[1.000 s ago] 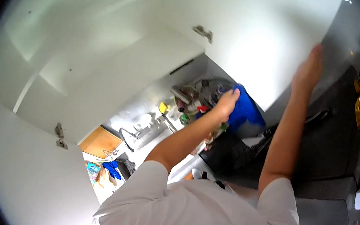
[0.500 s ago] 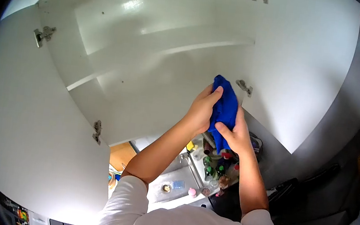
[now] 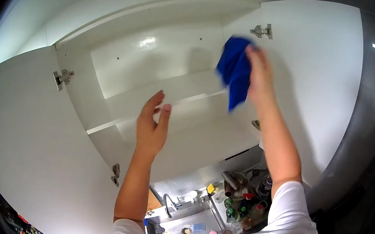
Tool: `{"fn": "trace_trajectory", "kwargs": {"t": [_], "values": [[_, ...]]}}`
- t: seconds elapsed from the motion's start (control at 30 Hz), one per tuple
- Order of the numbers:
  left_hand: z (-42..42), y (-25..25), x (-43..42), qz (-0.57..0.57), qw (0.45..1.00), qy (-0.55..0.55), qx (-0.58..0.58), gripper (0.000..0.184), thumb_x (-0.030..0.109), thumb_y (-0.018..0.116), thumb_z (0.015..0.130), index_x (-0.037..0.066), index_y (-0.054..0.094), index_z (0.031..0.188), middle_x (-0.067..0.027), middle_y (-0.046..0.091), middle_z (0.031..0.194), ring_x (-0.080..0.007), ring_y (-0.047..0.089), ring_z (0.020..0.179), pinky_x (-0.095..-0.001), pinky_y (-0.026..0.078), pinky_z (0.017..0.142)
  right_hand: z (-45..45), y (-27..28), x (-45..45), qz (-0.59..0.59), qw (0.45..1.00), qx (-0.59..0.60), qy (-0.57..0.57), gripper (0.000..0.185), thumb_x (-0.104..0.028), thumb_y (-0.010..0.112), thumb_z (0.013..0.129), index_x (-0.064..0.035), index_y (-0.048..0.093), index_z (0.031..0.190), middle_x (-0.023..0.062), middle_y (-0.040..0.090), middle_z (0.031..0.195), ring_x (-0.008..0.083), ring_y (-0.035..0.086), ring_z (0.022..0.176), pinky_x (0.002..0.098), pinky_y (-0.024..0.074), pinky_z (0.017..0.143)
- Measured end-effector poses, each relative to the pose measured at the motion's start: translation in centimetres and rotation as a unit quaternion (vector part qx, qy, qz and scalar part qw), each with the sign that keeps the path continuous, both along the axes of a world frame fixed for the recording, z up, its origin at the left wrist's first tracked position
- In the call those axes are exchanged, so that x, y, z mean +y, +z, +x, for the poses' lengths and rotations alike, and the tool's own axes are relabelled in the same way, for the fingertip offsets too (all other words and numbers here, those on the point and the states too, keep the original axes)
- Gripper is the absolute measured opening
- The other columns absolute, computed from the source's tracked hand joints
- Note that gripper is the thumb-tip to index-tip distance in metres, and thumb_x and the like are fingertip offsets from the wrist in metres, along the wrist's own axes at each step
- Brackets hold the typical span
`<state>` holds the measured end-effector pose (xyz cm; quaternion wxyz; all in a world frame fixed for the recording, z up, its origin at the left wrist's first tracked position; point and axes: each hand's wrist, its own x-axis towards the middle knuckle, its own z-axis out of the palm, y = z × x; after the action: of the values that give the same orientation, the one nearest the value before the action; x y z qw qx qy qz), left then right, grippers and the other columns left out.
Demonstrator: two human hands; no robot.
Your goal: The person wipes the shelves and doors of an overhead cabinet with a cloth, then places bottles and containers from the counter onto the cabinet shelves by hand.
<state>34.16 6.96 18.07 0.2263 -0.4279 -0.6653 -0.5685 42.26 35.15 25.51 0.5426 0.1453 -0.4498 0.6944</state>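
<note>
Cloth (image 3: 235,69), upper centre: likely light, limp; best gripped bunched | right hand (image 3: 260,77): fingers grasping its edge | left hand (image 3: 150,133): fingers loose, empty

A kitchen: a stainless steel sink (image 3: 171,229) with a curved faucet (image 3: 166,204) sits at the bottom center, bottles (image 3: 232,212) and a yellow sponge (image 3: 211,188) crowd beside it, and an open white wall cabinet (image 3: 155,73) with an inner shelf fills the frame above.
</note>
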Motion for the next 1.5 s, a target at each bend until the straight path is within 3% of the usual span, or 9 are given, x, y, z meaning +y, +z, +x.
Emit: {"fn": "trace_trajectory", "kwargs": {"t": [0.07, 0.13, 0.23, 0.53, 0.63, 1.1, 1.2, 1.33, 1.5], "values": [[-0.5, -0.1, -1.2, 0.013, 0.992, 0.104, 0.071, 0.047, 0.029, 0.061, 0.105, -0.003, 0.057, 0.14, -0.022, 0.063, 0.139, -0.0318, 0.059, 0.129, -0.0411, 0.046, 0.108, -1.6, 4.8, 4.7, 0.072, 0.965, 0.059, -0.245, 0.044, -0.034, 0.068, 0.1, 0.0013, 0.06, 0.124, 0.0141, 0.067, 0.113, 0.0239, 0.062, 0.108, 0.0365, 0.0494, 0.096], [-1.0, -0.3, -2.2, 0.006, 0.954, 0.243, 0.178, 0.039, 0.023, 0.063, 0.103, -0.002, 0.062, 0.132, -0.0232, 0.064, 0.135, -0.0384, 0.06, 0.125, -0.0453, 0.047, 0.106, -4.1, 8.6, 8.2, 0.106, 0.857, 0.097, -0.494, 0.047, -0.034, 0.065, 0.102, 0.0052, 0.055, 0.125, 0.0205, 0.066, 0.115, 0.0329, 0.063, 0.109, 0.0426, 0.0487, 0.096], [-2.5, -1.1, -3.3, -0.003, 0.93, 0.287, 0.23, 0.036, 0.021, 0.064, 0.101, -0.001, 0.063, 0.129, -0.0235, 0.064, 0.133, -0.0413, 0.06, 0.122, -0.0492, 0.046, 0.105, -7.7, 11.0, 9.7, 0.097, 0.805, 0.078, -0.58, 0.045, -0.03, 0.064, 0.101, 0.0069, 0.053, 0.124, 0.0258, 0.065, 0.115, 0.0419, 0.063, 0.109, 0.0474, 0.0483, 0.096], [-3.8, -2.8, -6.6, -0.039, 0.912, 0.337, 0.232, 0.037, 0.02, 0.067, 0.098, -0.001, 0.064, 0.128, -0.0249, 0.064, 0.132, -0.0423, 0.06, 0.121, -0.0509, 0.045, 0.105, -16.0, 13.8, 1.9, 0.056, 0.876, 0.022, -0.479, 0.038, -0.024, 0.063, 0.101, 0.0065, 0.051, 0.121, 0.0292, 0.066, 0.114, 0.0463, 0.062, 0.11, 0.0503, 0.0479, 0.096], [-3.5, -2.9, -7.8, -0.032, 0.91, 0.343, 0.231, 0.037, 0.02, 0.068, 0.097, -0.001, 0.064, 0.128, -0.0254, 0.065, 0.131, -0.0431, 0.061, 0.12, -0.0505, 0.047, 0.103, -17.0, 14.2, -0.9, 0.103, 0.739, 0.114, -0.656, 0.03, -0.014, 0.069, 0.095, 0.0069, 0.057, 0.113, 0.0244, 0.065, 0.109, 0.0423, 0.057, 0.105, 0.0498, 0.0442, 0.095], [-4.1, -3.6, -8.5, -0.049, 0.909, 0.356, 0.211, 0.036, 0.019, 0.067, 0.098, -0.001, 0.064, 0.127, -0.0234, 0.065, 0.132, -0.0425, 0.061, 0.122, -0.048, 0.049, 0.104, -20.3, 14.3, -23.0, 0.231, 0.761, 0.111, -0.596, 0.028, -0.018, 0.079, 0.083, -0.0021, 0.061, 0.098, 0.0228, 0.058, 0.102, 0.0419, 0.056, 0.098, 0.0506, 0.0476, 0.086], [-4.2, -3.9, -8.2, -0.051, 0.906, 0.361, 0.215, 0.036, 0.019, 0.067, 0.098, -0.002, 0.064, 0.126, -0.0246, 0.064, 0.132, -0.043, 0.06, 0.123, -0.049, 0.048, 0.104, -20.3, 13.9, -26.3, 0.373, 0.727, 0.061, -0.573, 0.019, -0.014, 0.061, 0.093, -0.0042, 0.061, 0.109, 0.0199, 0.058, 0.109, 0.0377, 0.057, 0.101, 0.0466, 0.0508, 0.088], [-4.5, -4.3, -8.0, -0.049, 0.906, 0.361, 0.218, 0.034, 0.019, 0.066, 0.098, -0.001, 0.066, 0.125, -0.0258, 0.064, 0.133, -0.0436, 0.059, 0.124, -0.0502, 0.047, 0.105, -18.1, 14.2, -31.5, 0.495, 0.726, 0.208, -0.429, 0.019, -0.014, 0.063, 0.088, -0.0105, 0.065, 0.107, 0.0128, 0.059, 0.109, 0.0333, 0.058, 0.107, 0.0449, 0.0579, 0.082], [-4.7, -4.7, -8.0, -0.046, 0.903, 0.357, 0.236, 0.032, 0.014, 0.069, 0.094, -0.002, 0.067, 0.122, -0.026, 0.064, 0.131, -0.0444, 0.06, 0.12, -0.0506, 0.047, 0.104, -19.7, 19.0, -34.4, 0.398, 0.652, 0.351, -0.541, 0.035, -0.017, 0.066, 0.086, -0.015, 0.073, 0.12, 0.021, 0.063, 0.135, 0.0349, 0.06, 0.117, 0.0524, 0.0481, 0.099]]}}
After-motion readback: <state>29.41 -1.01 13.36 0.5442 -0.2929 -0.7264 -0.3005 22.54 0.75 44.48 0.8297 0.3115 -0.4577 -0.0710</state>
